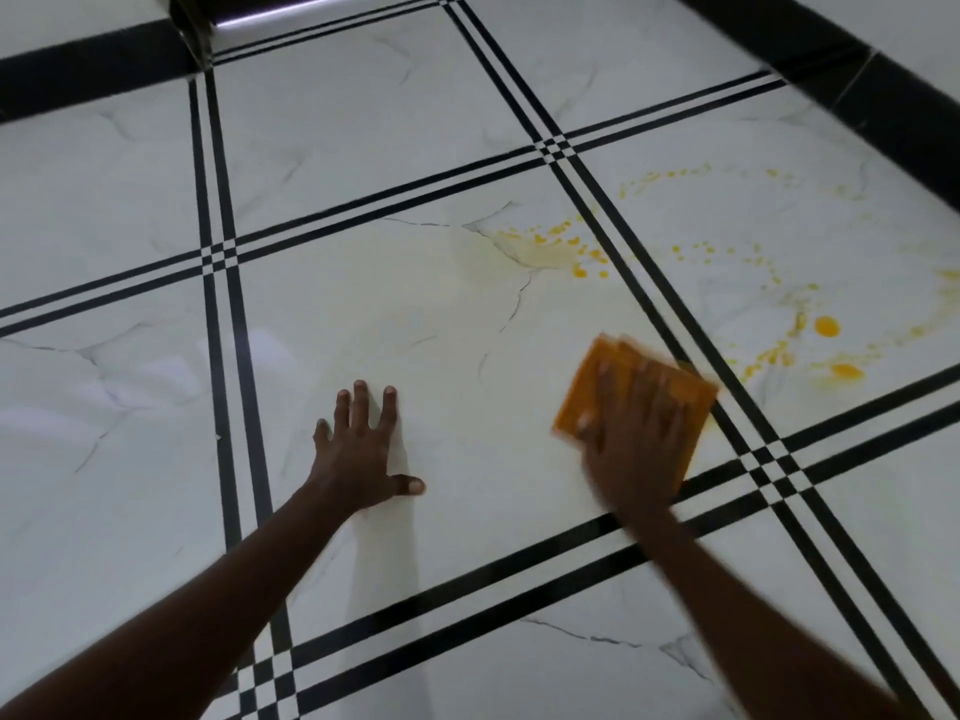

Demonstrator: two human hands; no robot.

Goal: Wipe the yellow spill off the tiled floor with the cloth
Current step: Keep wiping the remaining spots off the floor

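Note:
An orange cloth [587,387], folded into a rectangle, lies flat on the white tiled floor [363,314]. My right hand [636,433] presses down on it with fingers spread, blurred by motion. The yellow spill [826,326] spreads over the tile beyond and to the right of the cloth as drops, blobs and curved streaks. More yellow drops and a pale smear [550,246] lie on the tile ahead of the cloth. My left hand [361,452] rests flat on the floor, fingers apart, left of the cloth and holding nothing.
Black double lines [223,304] divide the glossy marble-look tiles into large squares. A black skirting strip [88,70] runs along the far left wall and another [883,96] along the right wall. A dark object with a shiny edge [208,18] stands at the top left.

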